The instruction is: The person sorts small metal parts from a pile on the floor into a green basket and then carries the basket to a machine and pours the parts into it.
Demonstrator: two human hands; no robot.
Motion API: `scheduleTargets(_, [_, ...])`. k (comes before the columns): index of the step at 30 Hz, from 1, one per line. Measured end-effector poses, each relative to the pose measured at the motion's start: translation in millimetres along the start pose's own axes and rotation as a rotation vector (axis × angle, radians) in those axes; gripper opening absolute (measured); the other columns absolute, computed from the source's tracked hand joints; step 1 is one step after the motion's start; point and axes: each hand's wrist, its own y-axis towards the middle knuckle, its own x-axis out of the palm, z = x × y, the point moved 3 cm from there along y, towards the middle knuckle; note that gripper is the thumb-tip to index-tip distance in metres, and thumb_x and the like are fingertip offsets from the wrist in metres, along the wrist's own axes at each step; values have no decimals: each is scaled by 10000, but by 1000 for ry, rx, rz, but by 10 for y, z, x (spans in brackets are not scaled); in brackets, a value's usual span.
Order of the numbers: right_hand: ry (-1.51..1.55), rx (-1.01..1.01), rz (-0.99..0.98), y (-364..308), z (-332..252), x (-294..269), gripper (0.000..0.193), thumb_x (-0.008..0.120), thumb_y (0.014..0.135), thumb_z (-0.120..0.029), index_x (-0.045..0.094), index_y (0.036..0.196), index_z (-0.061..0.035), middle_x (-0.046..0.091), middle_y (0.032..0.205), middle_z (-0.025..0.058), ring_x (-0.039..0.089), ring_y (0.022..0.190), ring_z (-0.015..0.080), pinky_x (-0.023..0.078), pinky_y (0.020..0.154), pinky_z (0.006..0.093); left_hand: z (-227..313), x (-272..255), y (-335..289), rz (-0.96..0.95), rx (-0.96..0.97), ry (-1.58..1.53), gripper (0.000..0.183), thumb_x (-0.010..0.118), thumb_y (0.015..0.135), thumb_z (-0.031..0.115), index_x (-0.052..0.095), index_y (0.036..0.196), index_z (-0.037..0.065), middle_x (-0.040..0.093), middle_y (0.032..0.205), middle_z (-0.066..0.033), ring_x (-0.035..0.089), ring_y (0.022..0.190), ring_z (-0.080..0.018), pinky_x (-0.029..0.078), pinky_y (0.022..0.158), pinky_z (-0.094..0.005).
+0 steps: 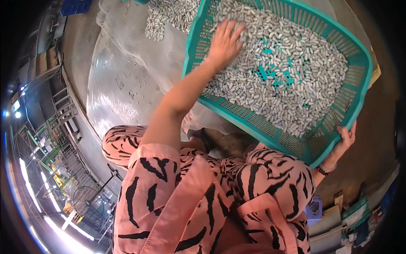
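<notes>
Basket of slotted teal plastic (pixel 258 119) is sitting just beyond the patterned knees (pixel 277 167), its smooth rim (pixel 366 76) curving round a wide-open top. Small, stubby, pale grey pieces (pixel 241 95) are covering its floor, teal patches showing through mid-basket. The left hand (pixel 225 43) is reaching in across the left edge, fingers spread over the pieces; the right hand (pixel 344 144) is gripping the near-right corner, fingers curling over the rim. Filmy translucent sheeting (pixel 127 42) is spreading leftward, bearing another pile (pixel 165 19).
</notes>
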Motion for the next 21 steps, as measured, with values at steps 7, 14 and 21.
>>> scheduleTargets(7, [7,-51,75,1,-39,34,537,509,676,-6,511,1207,78,523,790,14,440,647,102,369,626,208,1405,-393,-785,-718,-228,-210,740,406,872,587,123,1466,248,99,1482,-232,9,1364,-469,34,1032,-672])
scheduleTargets(14, [-12,-56,51,-130,-290,297,493,504,703,-25,510,1190,51,533,871,43,497,729,135,408,669,245,1889,-45,417,6,234,-353,507,361,892,571,348,1367,394,366,1394,-126,289,1306,-374,130,1046,-633])
scheduleTargets(21, [-125,-122,-206,153,-823,678,398,525,765,-104,518,1149,0,555,953,53,540,817,157,446,714,277,573,-147,1259,-241,165,-247,840,657,753,468,227,1446,271,170,1507,-145,234,1363,-311,257,1085,-445])
